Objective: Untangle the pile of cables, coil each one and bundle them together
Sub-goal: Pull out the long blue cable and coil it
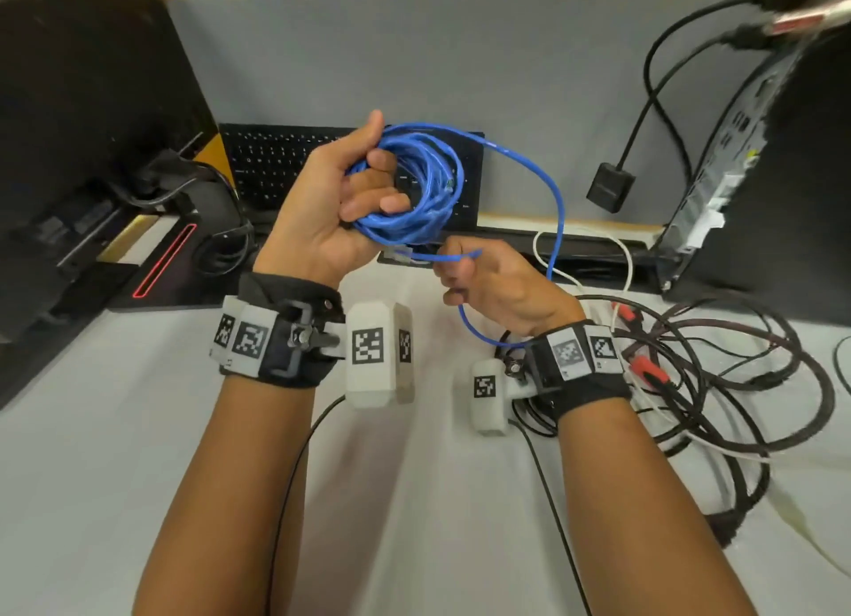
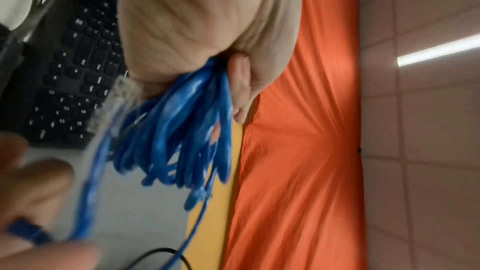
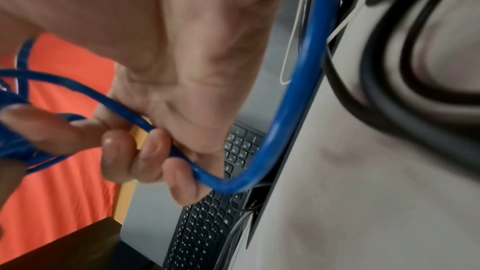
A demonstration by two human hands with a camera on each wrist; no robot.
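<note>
Head view: left hand (image 1: 322, 210) grips glossy blue cable (image 1: 414, 191) coil; right hand (image 1: 488, 283) pinches its tail.

Left hand (image 1: 322, 210) raised, fingers (image 1: 382, 159) curled, right hand (image 1: 497, 283) lower, gripping

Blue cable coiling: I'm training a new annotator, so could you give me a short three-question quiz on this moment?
1. True or false: the left hand grips the coiled loops of the blue cable.
2. Multiple choice: where do the tangled black cables lie? A) on the table by the right forearm; B) on the keyboard; C) in the left hand.
3. Fill in: the right hand holds the cable's loose ____ between curled fingers.

Key: 1 true; 2 A; 3 tail.
</note>
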